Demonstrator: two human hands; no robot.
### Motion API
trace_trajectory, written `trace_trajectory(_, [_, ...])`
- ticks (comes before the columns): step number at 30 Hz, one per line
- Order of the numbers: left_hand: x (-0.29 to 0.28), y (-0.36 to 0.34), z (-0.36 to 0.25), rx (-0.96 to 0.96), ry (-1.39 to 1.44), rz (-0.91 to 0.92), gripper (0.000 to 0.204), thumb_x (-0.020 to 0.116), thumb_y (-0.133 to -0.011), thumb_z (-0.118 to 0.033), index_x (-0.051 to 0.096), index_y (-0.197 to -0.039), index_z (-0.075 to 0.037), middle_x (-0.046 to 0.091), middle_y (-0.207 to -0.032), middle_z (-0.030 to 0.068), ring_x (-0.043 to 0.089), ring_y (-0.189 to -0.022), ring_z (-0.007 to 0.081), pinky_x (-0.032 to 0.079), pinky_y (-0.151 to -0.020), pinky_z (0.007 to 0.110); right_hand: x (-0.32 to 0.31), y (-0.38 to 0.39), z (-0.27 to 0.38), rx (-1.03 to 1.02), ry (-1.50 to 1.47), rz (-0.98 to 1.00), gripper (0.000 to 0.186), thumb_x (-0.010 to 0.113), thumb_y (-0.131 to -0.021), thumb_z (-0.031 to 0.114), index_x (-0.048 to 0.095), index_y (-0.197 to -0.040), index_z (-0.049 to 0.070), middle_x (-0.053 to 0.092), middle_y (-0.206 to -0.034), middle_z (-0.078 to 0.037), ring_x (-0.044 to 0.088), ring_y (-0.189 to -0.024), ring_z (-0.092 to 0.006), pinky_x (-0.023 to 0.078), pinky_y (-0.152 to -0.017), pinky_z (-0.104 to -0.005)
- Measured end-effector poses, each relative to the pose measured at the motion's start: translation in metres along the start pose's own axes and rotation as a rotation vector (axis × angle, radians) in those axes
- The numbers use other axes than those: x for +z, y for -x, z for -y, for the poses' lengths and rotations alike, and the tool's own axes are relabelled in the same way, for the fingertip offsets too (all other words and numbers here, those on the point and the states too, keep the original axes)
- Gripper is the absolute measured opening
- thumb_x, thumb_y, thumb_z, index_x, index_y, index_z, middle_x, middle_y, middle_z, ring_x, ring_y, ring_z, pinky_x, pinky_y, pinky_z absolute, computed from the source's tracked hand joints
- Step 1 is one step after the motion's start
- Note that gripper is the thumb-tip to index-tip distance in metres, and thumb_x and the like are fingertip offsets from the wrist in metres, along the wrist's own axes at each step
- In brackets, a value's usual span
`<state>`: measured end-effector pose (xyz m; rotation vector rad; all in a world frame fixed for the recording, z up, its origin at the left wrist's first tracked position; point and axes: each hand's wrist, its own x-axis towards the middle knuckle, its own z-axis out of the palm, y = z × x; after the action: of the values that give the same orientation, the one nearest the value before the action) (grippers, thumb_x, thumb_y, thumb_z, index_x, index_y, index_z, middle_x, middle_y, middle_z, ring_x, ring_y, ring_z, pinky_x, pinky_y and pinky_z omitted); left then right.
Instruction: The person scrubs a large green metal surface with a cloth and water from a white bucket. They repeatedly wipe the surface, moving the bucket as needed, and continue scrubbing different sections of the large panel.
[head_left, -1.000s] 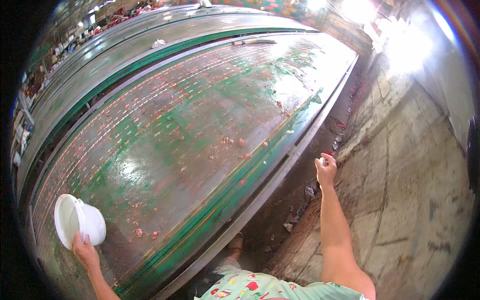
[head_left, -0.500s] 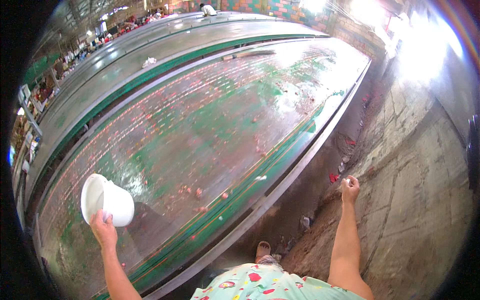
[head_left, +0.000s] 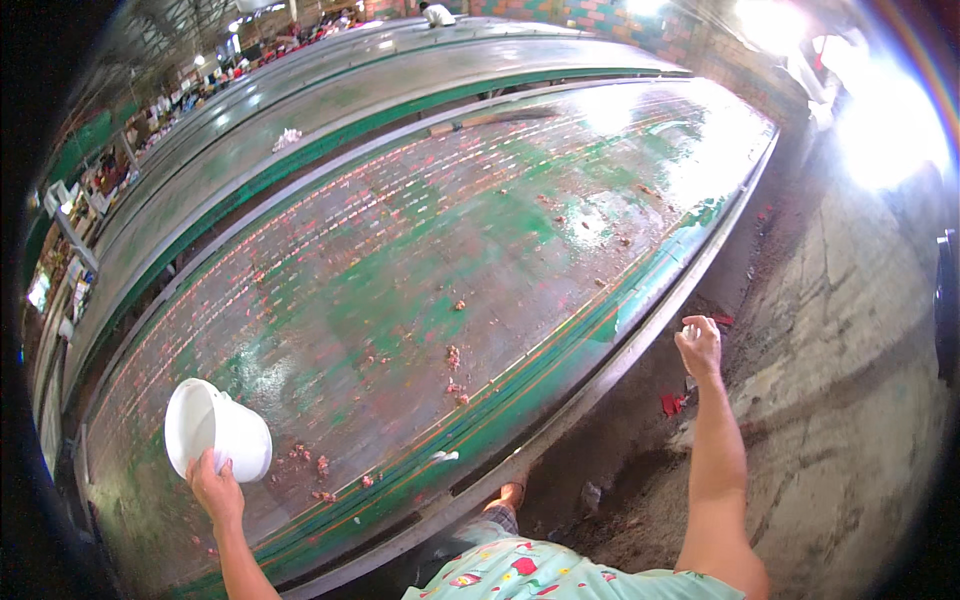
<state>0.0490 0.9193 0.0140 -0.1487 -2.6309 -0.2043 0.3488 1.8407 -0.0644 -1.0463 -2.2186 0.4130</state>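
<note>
A white plastic bucket [head_left: 240, 440], tipped on its side with its mouth facing left, hangs over the near left of a long wet table [head_left: 400, 270]. My left hand [head_left: 216, 490] is closed on the bucket's rim, thumb outside. What lies inside the bucket cannot be seen. Past the table's right edge, over the floor, my right hand [head_left: 700, 348] is raised with bent fingers closed round a small white thing [head_left: 690, 331], too small to name. Reddish clumps [head_left: 454, 357] lie scattered on the green and brown tabletop, and a white scrap [head_left: 445, 456] lies near its edge.
A raised rim [head_left: 600, 385] runs along the table's right side; my foot [head_left: 508, 496] is beside it. Red scraps [head_left: 672, 404] lie on the rough floor. A long stick [head_left: 490, 122] lies at the table's far side. More long tables [head_left: 400, 75] stand beyond, with a person [head_left: 437, 14] there.
I have moved forward along the table: clumps, white scrap and floor litter have shifted nearer. My right hand sits higher in view. The bucket stays in my left hand.
</note>
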Motion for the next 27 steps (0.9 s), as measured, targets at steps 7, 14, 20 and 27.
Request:
trace_trajectory(7, [0.031,0.001,-0.078,-0.185,-0.054,-0.005,0.038,0.082,-0.097,-0.004,0.073,-0.133,0.002,0.077,-0.127,0.0279,0.063,-0.139,0.0547,0.043,-0.130,0.062,-0.007,-0.094,-0.109,0.151,0.303,0.223,0.040,0.082,-0.082,0.027,0.082,-0.118,0.009,0.075,-0.127,-0.021,0.071,-0.122,-0.0444,0.059,-0.107,-0.0541])
trace_trajectory(14, [0.033,-0.002,-0.201,-0.244,-0.061,0.074,0.039,0.081,-0.101,-0.007,0.074,-0.139,0.002,0.077,-0.135,0.0278,0.058,-0.147,0.0566,0.044,-0.127,0.063,-0.015,-0.164,-0.260,0.358,0.519,0.245,0.036,0.081,-0.082,0.029,0.082,-0.115,0.015,0.075,-0.131,-0.022,0.074,-0.123,-0.0444,0.061,-0.106,-0.0529])
trace_trajectory(20, [0.013,0.020,-0.354,-0.355,-0.106,0.101,0.044,0.083,-0.099,-0.004,0.074,-0.142,0.001,0.076,-0.139,0.0296,0.058,-0.148,0.0560,0.045,-0.125,0.064,0.015,-0.224,-0.425,-0.069,0.347,0.268,0.033,0.083,-0.079,0.032,0.084,-0.102,0.008,0.081,-0.089,-0.017,0.080,-0.099,-0.0371,0.063,-0.091,-0.0480])
trace_trajectory(27, [-0.019,0.040,-0.504,-0.305,-0.123,0.146,0.044,0.085,-0.093,-0.001,0.072,-0.135,0.004,0.075,-0.133,0.0311,0.058,-0.145,0.0570,0.042,-0.129,0.064,-0.019,-0.334,-0.480,-0.031,0.394,0.326,0.038,0.083,-0.082,0.036,0.086,-0.106,0.007,0.084,-0.097,-0.017,0.080,-0.094,-0.0370,0.064,-0.088,-0.0485])
